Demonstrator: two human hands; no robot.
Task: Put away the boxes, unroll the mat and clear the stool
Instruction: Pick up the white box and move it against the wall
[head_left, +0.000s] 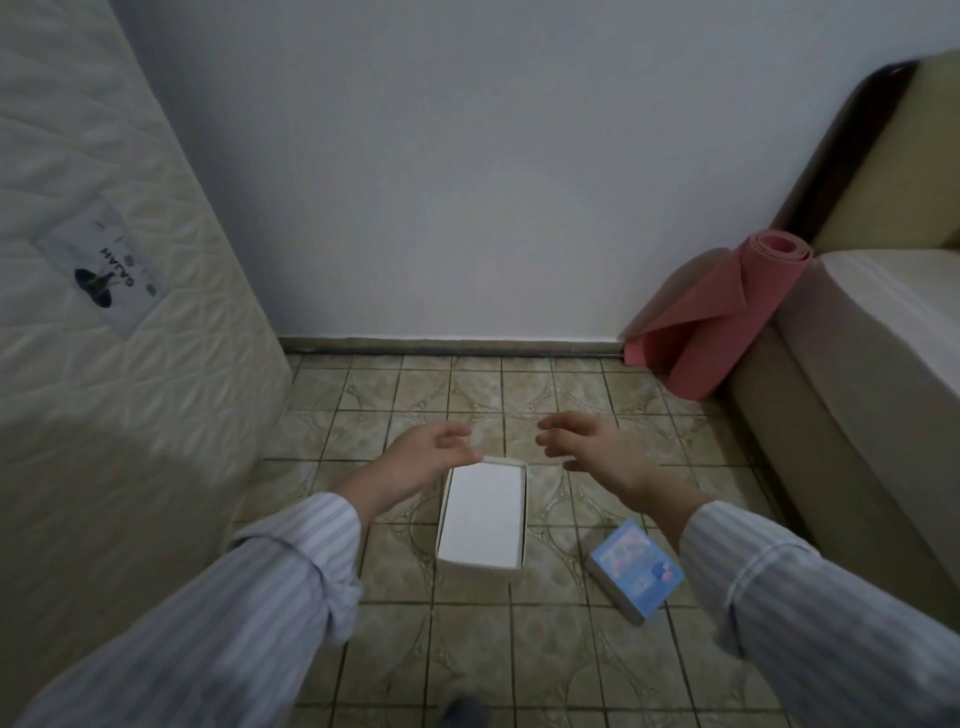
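A white box (483, 514) lies on the tiled floor in front of me. My left hand (428, 454) reaches over its far left corner, thumb tip touching the rim, fingers loosely curled and holding nothing. My right hand (587, 447) hovers just right of the box's far end, fingers spread and empty. A small blue box (636, 569) lies tilted on the floor under my right forearm. A pink mat (722, 312), partly rolled, leans upright in the far right corner. No stool is in view.
A quilted mattress (119, 291) leans against the left wall. A beige bed (857, 332) runs along the right side. The tiled floor (467, 644) stretches between them, closed off by the wall behind.
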